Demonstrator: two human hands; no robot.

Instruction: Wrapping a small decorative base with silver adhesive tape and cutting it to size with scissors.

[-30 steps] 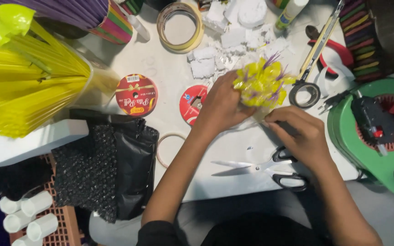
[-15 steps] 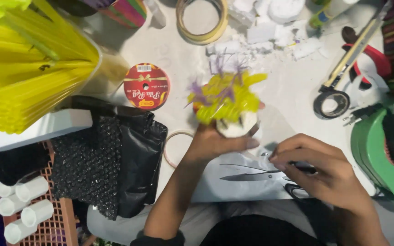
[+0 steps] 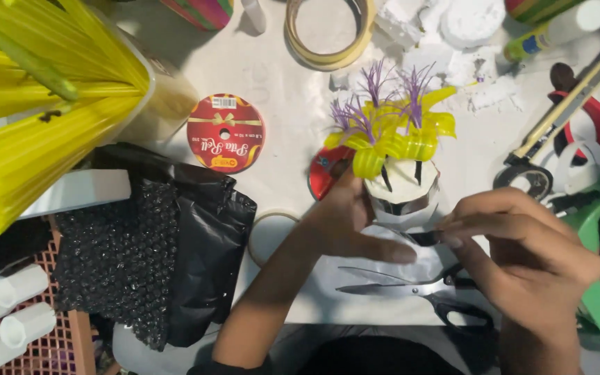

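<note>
Near the front edge of the white table, we hold a small white pot of yellow and purple paper flowers upright. Our left hand curls around its left side and underside, the thumb stretched out to the right beneath it. Our right hand comes in from the right with its fingertips pinched shut on a small dark strip that lies against the pot's silvery lower band. Just below both hands, a pair of scissors rests on the table, blades slightly parted and pointing left, black handles under our right wrist. Behind the pot, a red ribbon spool peeks out, and a second red spool lies flat well to the left. A black bubble-wrap bag lies at the left, beside a bundle of yellow strips. A roll of tape sits at the far edge.
</note>
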